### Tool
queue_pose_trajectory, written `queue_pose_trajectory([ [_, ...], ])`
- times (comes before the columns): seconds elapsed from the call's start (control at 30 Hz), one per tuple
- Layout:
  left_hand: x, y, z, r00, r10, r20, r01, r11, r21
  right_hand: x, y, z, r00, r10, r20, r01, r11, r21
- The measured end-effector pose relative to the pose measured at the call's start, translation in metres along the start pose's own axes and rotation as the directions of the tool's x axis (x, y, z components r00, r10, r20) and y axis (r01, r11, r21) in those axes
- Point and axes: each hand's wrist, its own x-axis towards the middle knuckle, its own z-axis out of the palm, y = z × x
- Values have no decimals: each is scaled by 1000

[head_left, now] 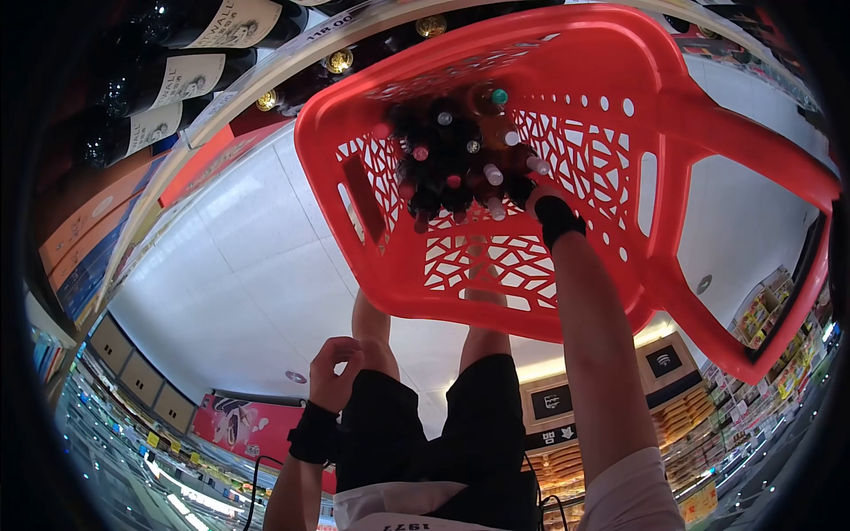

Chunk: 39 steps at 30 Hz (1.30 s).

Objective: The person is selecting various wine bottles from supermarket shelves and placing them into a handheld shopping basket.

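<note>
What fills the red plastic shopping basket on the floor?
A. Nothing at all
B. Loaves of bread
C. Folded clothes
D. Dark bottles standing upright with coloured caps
D: the red plastic shopping basket holds a cluster of dark bottles seen cap-up, and the right hand reaches in among them.

I read "WALL" on the label of a dark bottle [232, 21] on the shelf. A shelf price tag [329, 29] reads "118.000". My shirt hem [409, 526] shows "1977", inverted.

Bottles [460, 159] stand in the basket [620, 239], with shelf bottles [177, 75] beside it.
</note>
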Motion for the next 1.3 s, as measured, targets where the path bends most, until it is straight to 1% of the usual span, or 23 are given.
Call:
queue_pose_trajectory([
  [0.1,4,4,-1,1000,-8,8,7,999,31,6,1,6,1000,25,-3,-24,1000,13],
  [0.2,7,3,-3,1000,-18,0,18,999,37,10,2,11,998,66,7,-66,992,103],
  [0.3,7,6,-6,1000,-15,18,14,998,61,5,1,8,990,111,83,-122,982,142],
  [0.4,8,6,-5,1000,-21,10,20,997,77,7,0,11,987,139,76,-152,968,200],
  [0.5,8,4,-3,999,-43,10,42,997,57,14,1,14,988,121,94,-136,975,175],
  [0.6,9,2,1,999,-43,11,43,998,50,19,3,25,996,84,36,-89,984,155],
  [0.7,9,1,2,999,-53,13,52,997,51,24,1,37,997,65,28,-69,984,167],
  [1.1,8,-1,-1,999,-39,15,37,995,88,37,-3,46,995,23,102,-58,933,355],
  [1.2,4,3,2,999,-48,15,47,998,32,37,-3,45,992,10,123,-61,905,420],
  [1.3,-2,3,4,999,-2,43,1,1000,6,27,-1,42,994,10,107,-55,902,429],
])
